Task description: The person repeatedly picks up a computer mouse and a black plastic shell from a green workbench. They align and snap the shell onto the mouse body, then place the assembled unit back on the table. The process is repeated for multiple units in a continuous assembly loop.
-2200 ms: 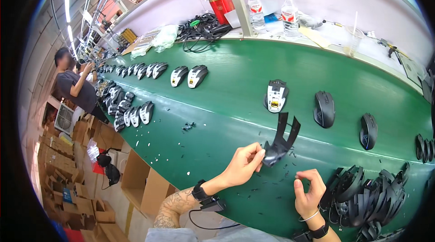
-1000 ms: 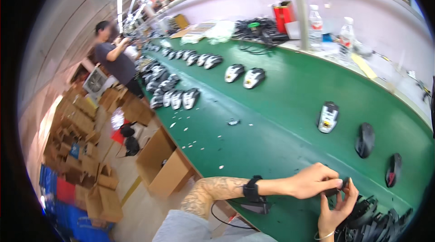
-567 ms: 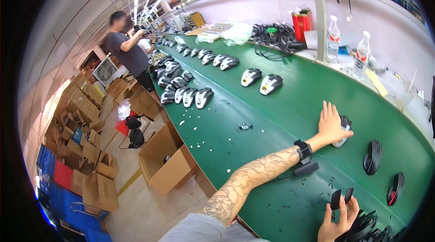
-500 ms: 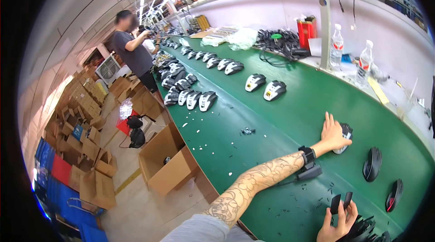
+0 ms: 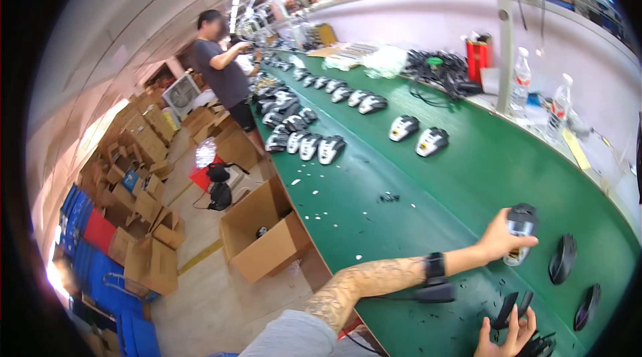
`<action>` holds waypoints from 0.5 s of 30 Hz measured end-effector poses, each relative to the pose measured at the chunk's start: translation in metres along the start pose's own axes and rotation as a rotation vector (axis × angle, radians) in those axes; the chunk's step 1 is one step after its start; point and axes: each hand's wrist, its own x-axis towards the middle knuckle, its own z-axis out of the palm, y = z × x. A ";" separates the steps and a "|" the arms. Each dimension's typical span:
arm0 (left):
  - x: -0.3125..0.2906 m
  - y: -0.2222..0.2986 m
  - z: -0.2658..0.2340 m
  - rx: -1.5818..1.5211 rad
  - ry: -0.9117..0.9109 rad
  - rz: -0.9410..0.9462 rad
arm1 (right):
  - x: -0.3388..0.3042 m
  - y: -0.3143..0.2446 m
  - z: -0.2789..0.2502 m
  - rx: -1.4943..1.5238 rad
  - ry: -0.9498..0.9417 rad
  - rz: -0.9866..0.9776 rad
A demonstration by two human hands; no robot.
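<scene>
My left hand (image 5: 501, 236) grips a computer mouse (image 5: 521, 223) with a white-and-grey underside or shell and a dark end, the thumb across it. Below it, at the lower edge, my right hand (image 5: 509, 338) pinches two thin, curved black plastic pieces (image 5: 506, 310), which stick up from the fingers. A pile of similar black pieces (image 5: 538, 345) lies beside that hand, partly cut off by the picture's edge. To the right of my left hand lie a black mouse (image 5: 563, 258) and, nearer, a second black mouse (image 5: 588, 307).
Rows of white-and-black mice (image 5: 331, 149) stand farther along the green bench (image 5: 455, 223). Small black and white scraps are scattered on it. Water bottles (image 5: 559, 106) and a cable heap (image 5: 435, 69) line the far side. Left, an open carton (image 5: 267, 256) sits on the floor; a person (image 5: 221, 69) stands beyond.
My left hand has gone from lying spread over the mouse to wrapping round it, and the mouse now shows. My right hand still holds the black pieces. The view has swung slightly left.
</scene>
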 end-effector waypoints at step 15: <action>-0.086 -0.006 -0.044 -0.566 -0.135 -0.399 | -0.017 0.014 0.014 0.290 -0.089 0.325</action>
